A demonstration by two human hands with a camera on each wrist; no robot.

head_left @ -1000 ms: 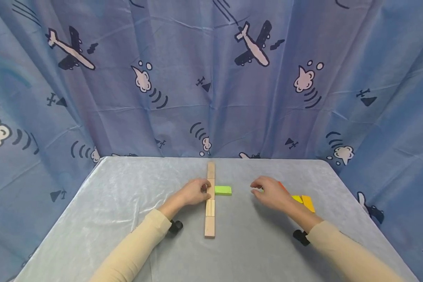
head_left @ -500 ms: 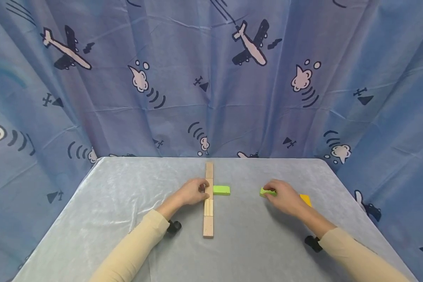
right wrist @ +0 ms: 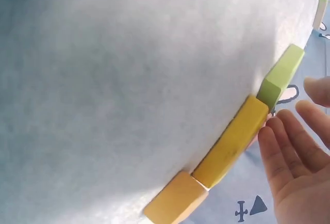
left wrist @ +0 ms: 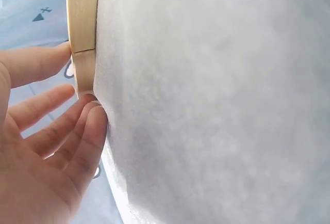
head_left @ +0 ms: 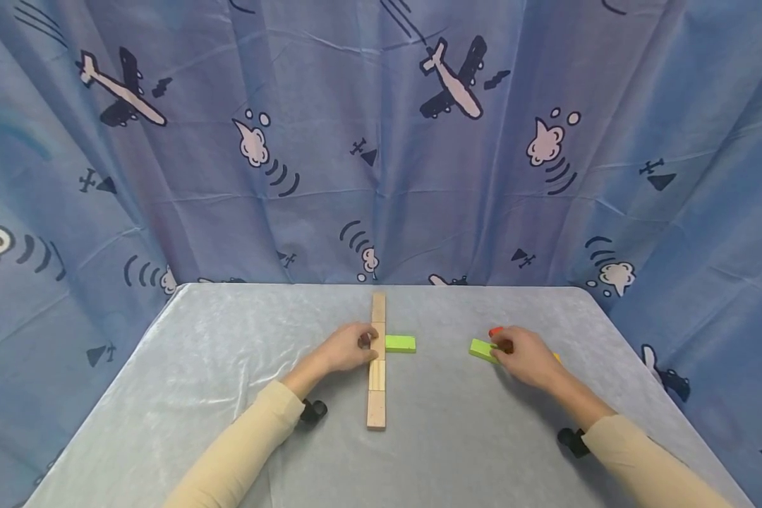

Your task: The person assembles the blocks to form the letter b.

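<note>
Light wooden blocks (head_left: 377, 374) lie end to end in a straight row on the table. My left hand (head_left: 346, 347) touches the row's left side, its thumb and fingertips set apart along the edge. From the row's right side a green block (head_left: 400, 343) juts out. Farther right, a second green block (head_left: 481, 350) lies at a slant, close to my right hand (head_left: 527, 353). In the right wrist view, the loosely bent fingers are beside a yellow block (right wrist: 232, 141) and hold nothing visible. A red block (head_left: 495, 331) peeks out behind that hand, mostly hidden.
An orange block (right wrist: 176, 198) meets the yellow one's end in the right wrist view. A pale grey cloth covers the table (head_left: 444, 437). Behind its far edge hangs a blue curtain (head_left: 330, 176) with airplane prints.
My right hand has moved right, from left of the slanted green block to its right side. That block now lies more angled than half a second ago. My left hand stays at the row.
</note>
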